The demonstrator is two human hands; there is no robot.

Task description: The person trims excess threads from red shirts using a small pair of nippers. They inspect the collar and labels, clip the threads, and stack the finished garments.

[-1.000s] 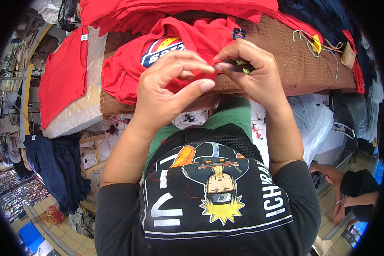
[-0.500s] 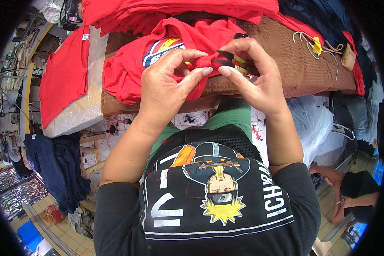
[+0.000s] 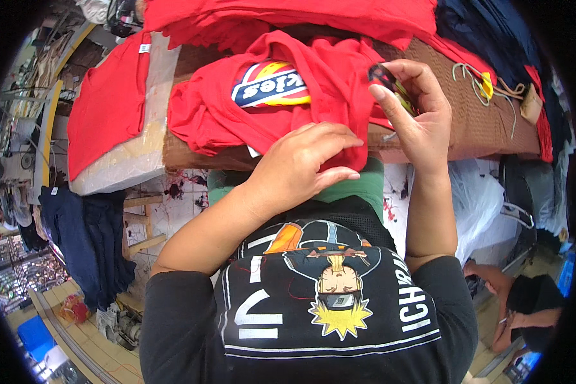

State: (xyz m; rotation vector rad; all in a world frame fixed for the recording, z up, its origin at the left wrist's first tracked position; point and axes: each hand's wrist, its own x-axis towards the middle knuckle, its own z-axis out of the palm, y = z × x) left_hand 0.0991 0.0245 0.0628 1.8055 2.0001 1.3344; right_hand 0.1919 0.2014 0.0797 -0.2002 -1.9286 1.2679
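A red shirt [image 3: 336, 80] with a blue, white and yellow printed patch lies bunched in front of me, over the near edge of a brown cloth-covered table [image 3: 473, 131]. My left hand [image 3: 301, 160] is closed on the shirt's near edge, fingers on top and thumb lower down. Raised to the right of the shirt, my right hand [image 3: 425, 118] grips thread snips [image 3: 402, 95] with dark blades and yellow-green sides. The palm and fingers partly hide the snips.
More red garments [image 3: 288, 19] are heaped along the back. At left, another red piece [image 3: 109, 109] lies on a pale wrapped block. Cords with a yellow tag [image 3: 486, 84] rest at right. Dark blue clothes [image 3: 86, 249] hang lower left; another person [image 3: 531, 301] sits lower right.
Both hands have moved apart from a pinched bit of red cloth. My left hand has come down to the shirt's near edge, and my right has shifted right with the snips, turning them.
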